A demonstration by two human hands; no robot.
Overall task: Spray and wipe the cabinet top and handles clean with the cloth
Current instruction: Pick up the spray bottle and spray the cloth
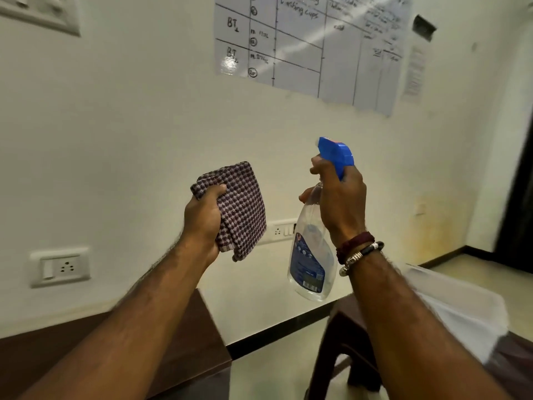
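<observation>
— Head view first: where do the hands sit?

— Both are raised mid-frame before a cream wall. The left hand (206, 215) is clenched around a folded cloth (240, 210), thumb pressed across its upper left corner; the cloth hangs down to the right of the palm.

— And the other?

— The right hand (340, 203) is wrapped around the neck of a spray bottle (313, 255), forefinger curled at the trigger under the blue nozzle head (336, 155). The bottle hangs below the fist, tilted slightly, well apart from the cloth.

— Materials?

— The cloth is a waffle-weave fabric in dark maroon and pale checks. The bottle is clear plastic, pear-shaped, with a blue label low on its body. Beaded and thread bracelets (359, 251) circle the right wrist.

— The cabinet?

— A dark brown wooden cabinet top (199, 336) lies at lower left, beneath the left forearm, smooth and flat-edged; no handles show. A glossy whiteboard sheet (311, 44) with a hand-drawn grid fills the upper right.
</observation>
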